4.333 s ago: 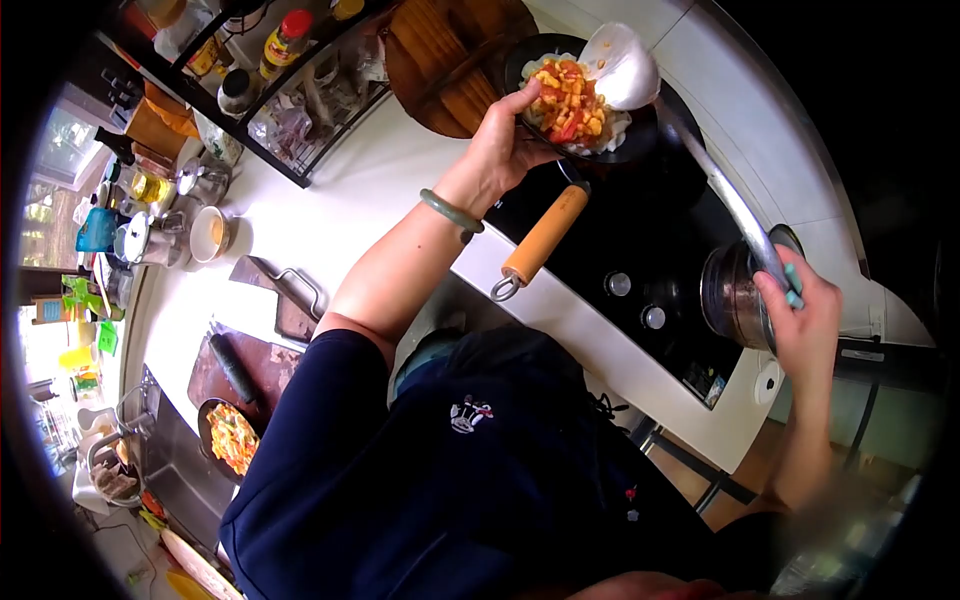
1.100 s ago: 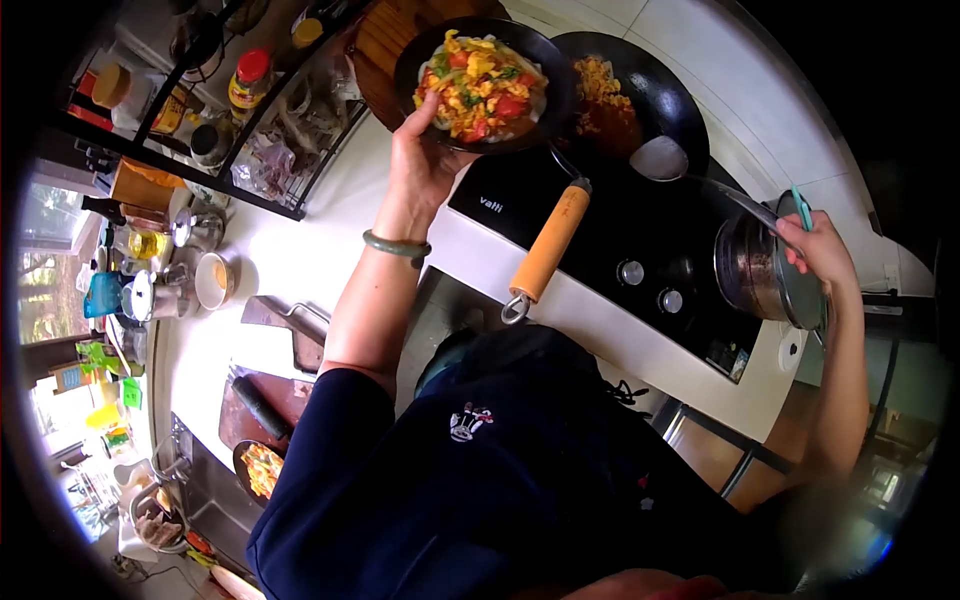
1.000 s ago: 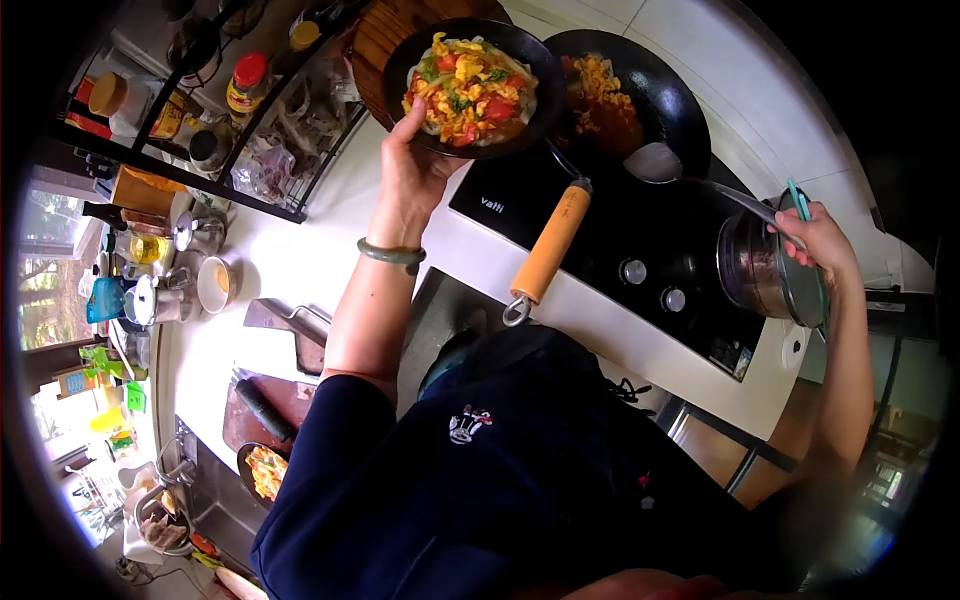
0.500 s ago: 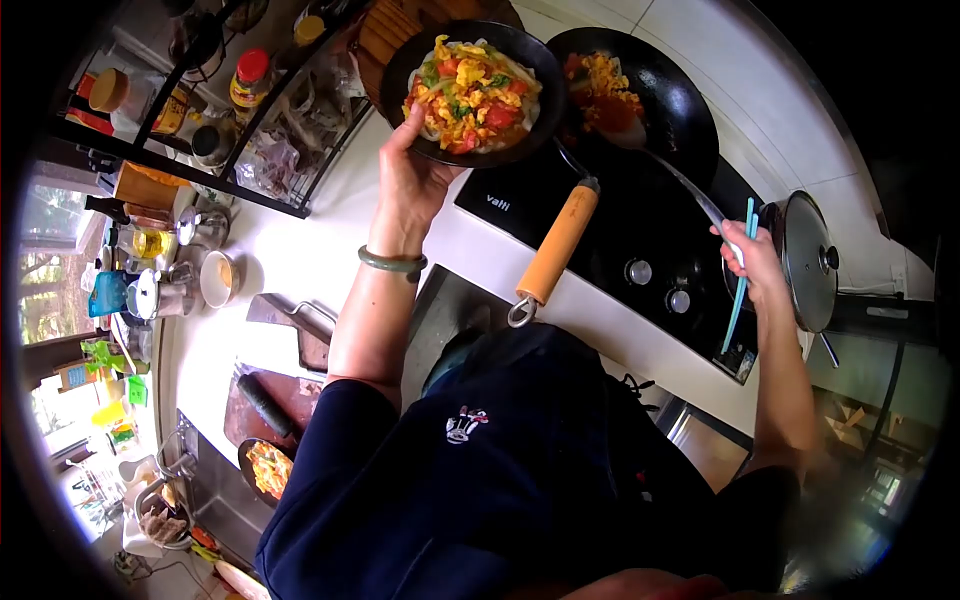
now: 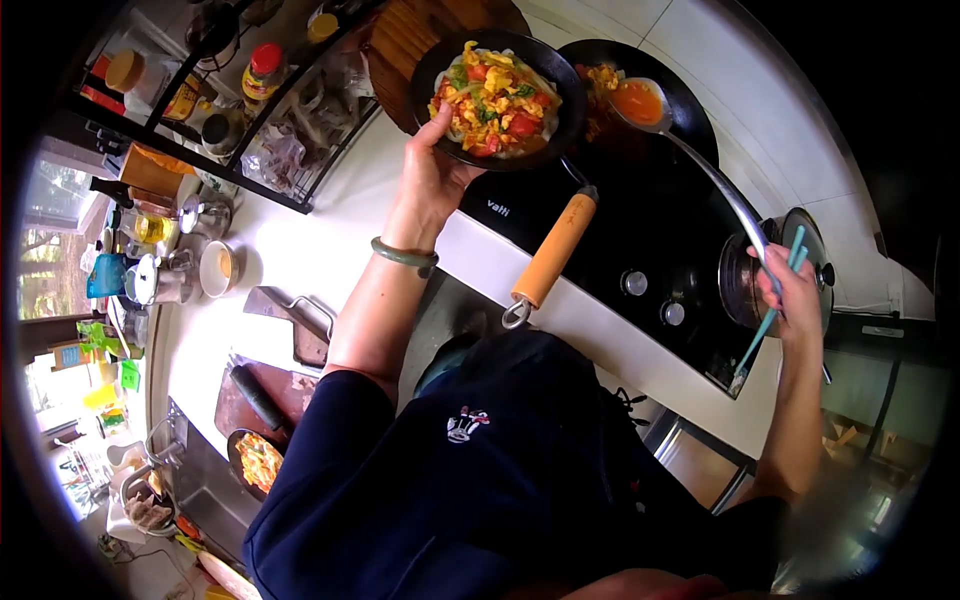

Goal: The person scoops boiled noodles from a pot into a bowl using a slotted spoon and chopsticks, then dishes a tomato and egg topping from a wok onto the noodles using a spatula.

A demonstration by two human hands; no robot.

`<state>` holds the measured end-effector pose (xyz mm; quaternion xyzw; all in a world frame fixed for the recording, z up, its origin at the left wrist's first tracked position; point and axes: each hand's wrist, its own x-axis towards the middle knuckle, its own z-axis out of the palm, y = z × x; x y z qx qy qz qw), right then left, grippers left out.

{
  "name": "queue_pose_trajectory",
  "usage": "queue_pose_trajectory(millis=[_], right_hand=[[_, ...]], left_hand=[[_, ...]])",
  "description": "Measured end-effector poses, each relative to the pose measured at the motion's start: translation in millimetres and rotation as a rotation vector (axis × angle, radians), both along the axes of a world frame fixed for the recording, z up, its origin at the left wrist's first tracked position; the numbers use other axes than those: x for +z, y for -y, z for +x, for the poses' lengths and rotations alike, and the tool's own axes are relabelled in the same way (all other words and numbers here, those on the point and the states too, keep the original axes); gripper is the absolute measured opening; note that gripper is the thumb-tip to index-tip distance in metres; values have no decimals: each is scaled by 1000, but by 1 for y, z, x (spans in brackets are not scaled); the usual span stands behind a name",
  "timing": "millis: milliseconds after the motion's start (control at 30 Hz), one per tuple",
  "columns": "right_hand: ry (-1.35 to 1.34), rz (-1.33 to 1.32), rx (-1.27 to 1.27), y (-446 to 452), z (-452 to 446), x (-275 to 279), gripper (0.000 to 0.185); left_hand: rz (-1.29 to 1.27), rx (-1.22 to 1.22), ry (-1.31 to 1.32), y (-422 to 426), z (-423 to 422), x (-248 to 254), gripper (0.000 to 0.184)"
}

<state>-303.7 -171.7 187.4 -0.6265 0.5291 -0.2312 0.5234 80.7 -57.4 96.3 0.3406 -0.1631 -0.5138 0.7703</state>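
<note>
My left hand (image 5: 432,180) grips a dark bowl (image 5: 425,85) by its near rim, thumb on top. White noodles topped with tomato and scrambled egg (image 5: 495,100) fill it. My right hand (image 5: 792,285) is closed round the handle of a metal ladle (image 5: 715,175), with a pair of turquoise chopsticks (image 5: 765,325) in the same grip. Red-orange sauce lies in the ladle's bowl, raised over the black wok (image 5: 690,110). More egg and tomato sits in the wok, partly hidden by the dark bowl. The wok's wooden handle (image 5: 558,250) points toward me.
The wok stands on a black gas stove (image 5: 600,230). A lidded pot (image 5: 745,270) is behind my right hand. At left are a wire rack (image 5: 240,150) of jars, a cleaver (image 5: 295,320), a white bowl (image 5: 218,268), and a second dish of food (image 5: 258,460) by the sink (image 5: 205,490).
The ladle has come up out of the food with sauce in it, and my right hand has moved right and slightly down. My left hand and the bowl have shifted a little right.
</note>
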Motion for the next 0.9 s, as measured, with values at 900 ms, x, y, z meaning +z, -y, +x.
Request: queue_pose_trajectory(millis=[900], right_hand=[[-242,-163,274,-43,73,78,22]], left_hand=[[90,-7,-18,-3,-11,4,55]])
